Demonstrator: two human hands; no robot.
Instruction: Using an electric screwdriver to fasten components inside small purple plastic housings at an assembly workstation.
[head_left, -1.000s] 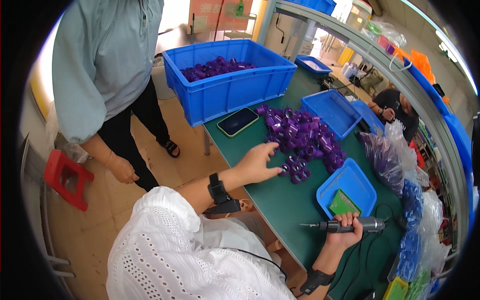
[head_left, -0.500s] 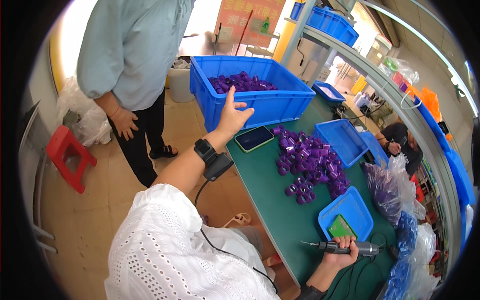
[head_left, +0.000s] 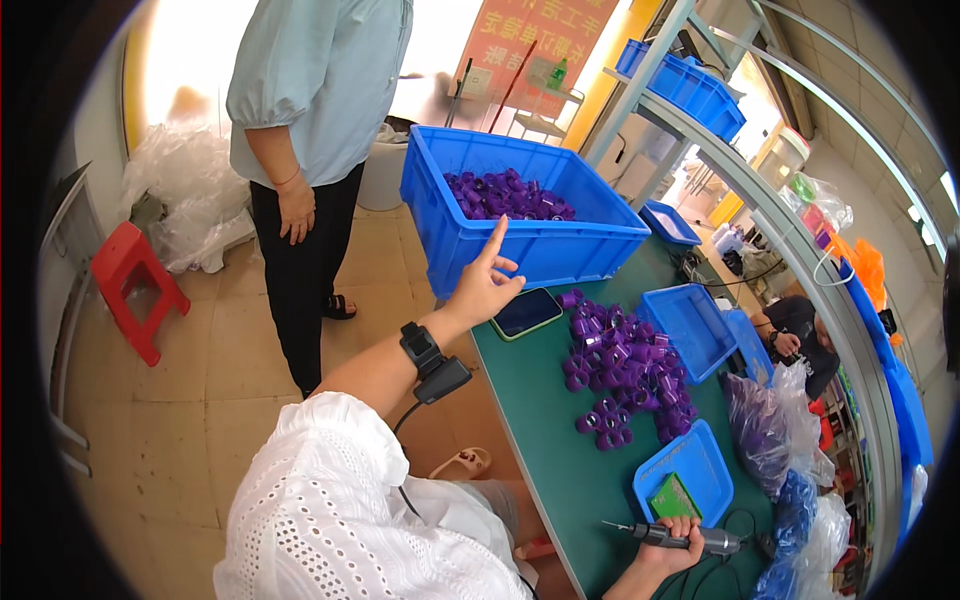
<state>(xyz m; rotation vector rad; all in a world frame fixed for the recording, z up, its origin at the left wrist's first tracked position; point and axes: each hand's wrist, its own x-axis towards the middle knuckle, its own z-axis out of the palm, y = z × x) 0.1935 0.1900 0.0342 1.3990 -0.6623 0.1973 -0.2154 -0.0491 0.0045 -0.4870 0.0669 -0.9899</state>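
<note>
Holding a grey electric screwdriver [head_left: 720, 541] with right hand [head_left: 680, 536] wrapped around its barrel, near the blue tray [head_left: 702, 462]; probably stiff, rather heavy, best held there. With left hand [head_left: 483, 292] empty, index finger extended, near the blue crate [head_left: 560, 252].

The purple parts [head_left: 612, 352] look glossy plastic.

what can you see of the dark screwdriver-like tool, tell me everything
The screwdriver-like tool has a dark grey, roughly cylindrical body, perhaps plastic, and a thin metallic-looking bit. It is held roughly crosswise, bit pointing left, by the near edge of the small blue tray. The right grip wraps its middle, hiding part of it. Whether it touches the tray is unclear.
</note>
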